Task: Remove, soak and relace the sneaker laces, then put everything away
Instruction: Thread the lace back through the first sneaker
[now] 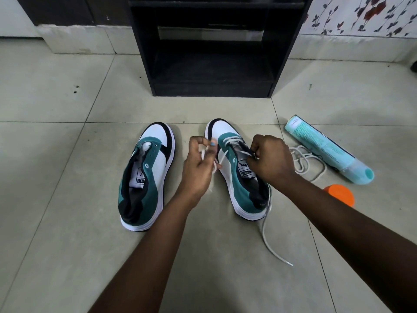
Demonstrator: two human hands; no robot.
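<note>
Two white, teal and black sneakers stand side by side on the tiled floor. The left sneaker has no lace in its eyelets. The right sneaker carries a white lace through its front eyelets, and one end trails over the floor toward me. My left hand pinches the other end of that lace beside the shoe. My right hand pinches the lace over the tongue. A second loose white lace lies in a tangle to the right.
A teal spray can lies on its side at the right, with an orange lid near it. A black open shelf unit stands straight ahead against the wall. Bare tiles stretch to the left.
</note>
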